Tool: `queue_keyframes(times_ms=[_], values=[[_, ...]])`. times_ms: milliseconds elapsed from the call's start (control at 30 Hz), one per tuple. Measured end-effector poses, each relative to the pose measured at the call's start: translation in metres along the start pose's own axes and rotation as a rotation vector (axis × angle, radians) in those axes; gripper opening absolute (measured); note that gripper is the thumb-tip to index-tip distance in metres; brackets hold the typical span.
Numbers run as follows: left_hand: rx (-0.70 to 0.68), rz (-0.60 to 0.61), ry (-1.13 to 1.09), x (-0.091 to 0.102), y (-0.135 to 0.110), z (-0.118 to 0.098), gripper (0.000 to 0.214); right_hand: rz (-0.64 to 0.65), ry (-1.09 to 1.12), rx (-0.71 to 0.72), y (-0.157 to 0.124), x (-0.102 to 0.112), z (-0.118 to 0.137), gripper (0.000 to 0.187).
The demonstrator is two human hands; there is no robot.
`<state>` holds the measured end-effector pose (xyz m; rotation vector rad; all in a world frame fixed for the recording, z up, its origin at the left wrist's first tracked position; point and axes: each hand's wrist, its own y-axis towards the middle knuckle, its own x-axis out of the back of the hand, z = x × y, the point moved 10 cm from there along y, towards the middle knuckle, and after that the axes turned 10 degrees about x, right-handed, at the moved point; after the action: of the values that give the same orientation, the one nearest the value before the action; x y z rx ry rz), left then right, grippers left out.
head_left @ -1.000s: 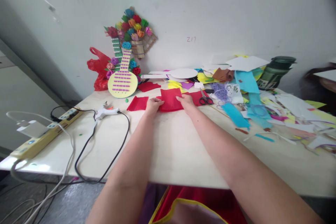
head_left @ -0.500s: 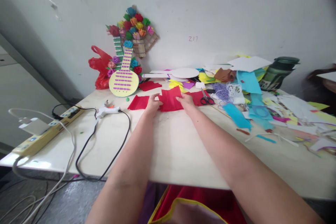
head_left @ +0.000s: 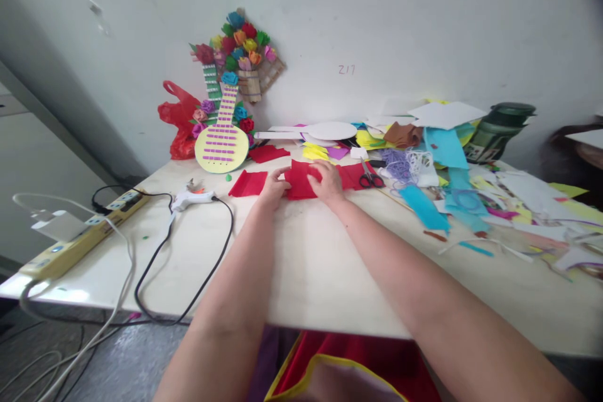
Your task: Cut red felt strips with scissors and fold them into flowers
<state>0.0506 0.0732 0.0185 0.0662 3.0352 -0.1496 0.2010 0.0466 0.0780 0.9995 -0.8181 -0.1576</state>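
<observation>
Rests the left hand [head_left: 274,188] on the left part of the folded red paper [head_left: 299,181], curving the fingers and holding the thumb a little apart from them; cannot tell whether pinching the paper or merely touching it. Lays the right hand [head_left: 328,182] on the right part of the same paper, spreading thumb and fingers loosely over it. Has the folded red paper between the 2 hands, on the tabletop [head_left: 311,276]. Shows a flat red strip [head_left: 248,183] just left of the left hand, and more red paper [head_left: 349,176] just right of the right hand, overlapped by 1 pair of black-handled scissors [head_left: 367,173]. Farther left of the left hand, shows a white glue gun [head_left: 193,200], then a yellow power strip [head_left: 92,233] bearing a white charger [head_left: 60,228]. Beyond the left hand, displays a yellow banjo-shaped craft [head_left: 222,151], near a red plastic bag [head_left: 179,114] and paper flowers [head_left: 240,38]. Well right of the right hand, includes purple yarn [head_left: 397,163], a blue paper strip [head_left: 425,208] and a dark green bottle [head_left: 499,132].
</observation>
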Motion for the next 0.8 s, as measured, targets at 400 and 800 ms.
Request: queue_keyframes(times_ms=[400, 800], values=[[0.041, -0.021, -0.053, 0.005, 0.002, 0.004, 0.069, 0.372, 0.047, 0.143, -0.01, -0.045, 0.032, 0.049], [0.081, -0.058, -0.109, 0.006, 0.001, 0.006, 0.07, 0.345, 0.029, 0.13, -0.011, -0.043, 0.032, 0.04]])
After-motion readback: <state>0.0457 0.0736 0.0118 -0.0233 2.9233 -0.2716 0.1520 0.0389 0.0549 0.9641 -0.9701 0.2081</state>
